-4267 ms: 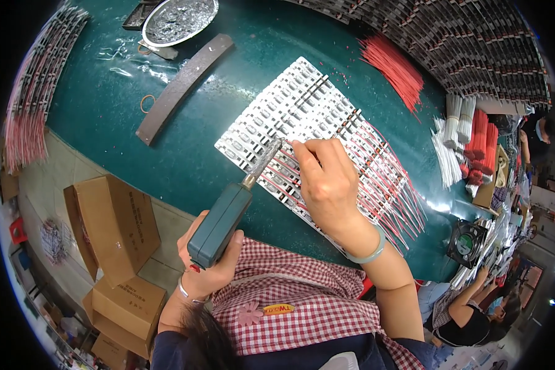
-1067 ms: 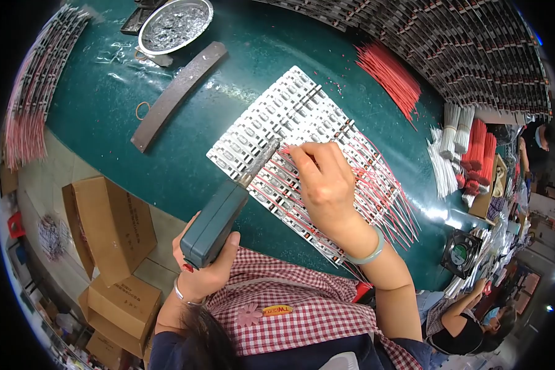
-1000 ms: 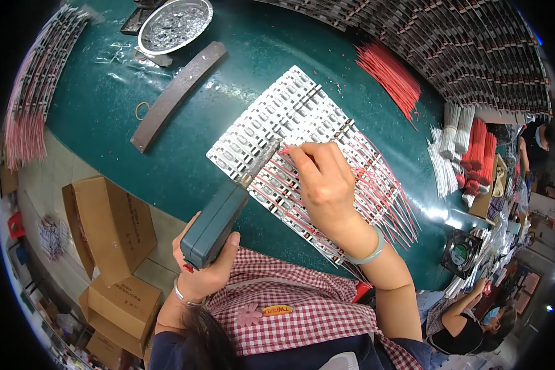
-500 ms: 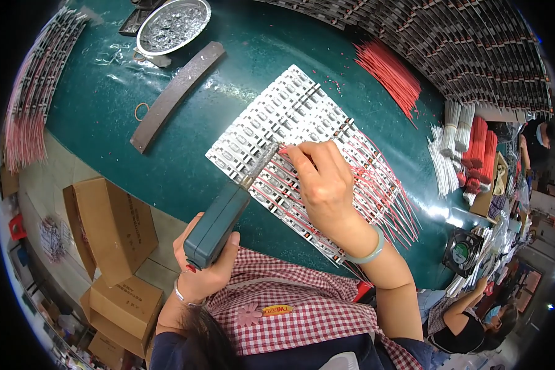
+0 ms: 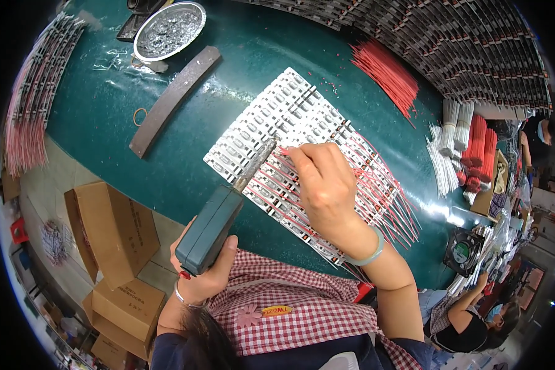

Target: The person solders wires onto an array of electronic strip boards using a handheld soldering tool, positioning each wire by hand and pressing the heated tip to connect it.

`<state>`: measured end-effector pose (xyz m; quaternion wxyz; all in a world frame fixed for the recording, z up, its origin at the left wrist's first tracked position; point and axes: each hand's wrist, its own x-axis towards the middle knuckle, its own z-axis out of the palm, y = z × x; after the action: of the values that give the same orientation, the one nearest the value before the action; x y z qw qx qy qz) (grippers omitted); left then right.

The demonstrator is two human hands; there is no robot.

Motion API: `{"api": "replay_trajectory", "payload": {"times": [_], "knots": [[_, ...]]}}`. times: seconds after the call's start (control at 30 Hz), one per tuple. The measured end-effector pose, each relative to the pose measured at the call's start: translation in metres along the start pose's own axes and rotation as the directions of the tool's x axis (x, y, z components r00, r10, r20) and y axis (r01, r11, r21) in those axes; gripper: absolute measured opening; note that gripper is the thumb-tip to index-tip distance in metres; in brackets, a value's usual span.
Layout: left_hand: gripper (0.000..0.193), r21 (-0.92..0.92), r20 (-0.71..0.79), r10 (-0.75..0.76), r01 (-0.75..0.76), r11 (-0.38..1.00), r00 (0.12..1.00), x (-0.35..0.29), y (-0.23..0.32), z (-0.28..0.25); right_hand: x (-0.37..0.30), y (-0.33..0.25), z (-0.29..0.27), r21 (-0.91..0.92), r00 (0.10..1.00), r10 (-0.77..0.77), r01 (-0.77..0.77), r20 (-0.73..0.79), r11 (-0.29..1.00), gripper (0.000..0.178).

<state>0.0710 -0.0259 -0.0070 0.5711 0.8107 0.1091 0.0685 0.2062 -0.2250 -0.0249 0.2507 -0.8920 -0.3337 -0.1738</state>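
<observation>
My left hand [image 5: 206,265] is wrapped round a dark green soldering gun [image 5: 211,227]. The gun's grey metal tip reaches up and right onto a panel of small white parts [image 5: 253,117] set in rows on the table. Close to the end of the tip, my right hand [image 5: 324,182] pinches the end of a thin red wire [image 5: 283,150] between thumb and forefinger. Several red and white wires [image 5: 388,216] trail off the panel's right side, passing partly under my right hand. A pale green bangle circles my right wrist.
On the green table [image 5: 117,179] lie a curved brown bar [image 5: 176,98], a bowl of metal scraps [image 5: 169,28] and loose red wires [image 5: 385,77]. Wire bundles [image 5: 468,142] and a black fan [image 5: 464,253] stand at right, near another person [image 5: 468,320]. Cardboard boxes [image 5: 114,234] sit lower left.
The soldering gun has drawn slightly down and left, its body tilting a little. My right hand has barely moved and still pinches the red wire.
</observation>
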Motion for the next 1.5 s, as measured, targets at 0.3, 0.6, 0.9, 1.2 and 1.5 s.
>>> {"api": "replay_trajectory", "payload": {"times": [0.3, 0.6, 0.9, 1.2, 1.5], "knots": [[0.023, 0.025, 0.024, 0.024, -0.024, 0.999, 0.999, 0.006, -0.001, 0.005, 0.001, 0.006, 0.002, -0.009, 0.998, 0.059, -0.059, 0.010, 0.998, 0.031], [0.021, 0.015, 0.062, -0.003, 0.002, 1.000, 0.998, 0.012, 0.002, 0.008, 0.003, 0.008, 0.003, -0.032, 0.999, 0.008, -0.007, 0.037, 0.999, 0.031], [0.022, 0.045, 0.064, -0.062, 0.059, 0.997, 0.996, 0.006, 0.005, 0.003, 0.004, 0.007, 0.004, -0.040, 0.999, 0.015, -0.013, 0.041, 0.999, 0.027], [0.029, 0.031, 0.009, 0.030, -0.030, 0.999, 1.000, 0.010, 0.006, 0.004, 0.004, 0.008, 0.004, -0.033, 0.999, 0.021, -0.020, 0.029, 0.999, 0.028], [0.026, -0.005, 0.030, 0.025, -0.025, 1.000, 0.999, 0.018, 0.007, 0.011, 0.005, 0.020, 0.002, -0.024, 1.000, 0.022, -0.022, 0.002, 0.999, 0.031]]}}
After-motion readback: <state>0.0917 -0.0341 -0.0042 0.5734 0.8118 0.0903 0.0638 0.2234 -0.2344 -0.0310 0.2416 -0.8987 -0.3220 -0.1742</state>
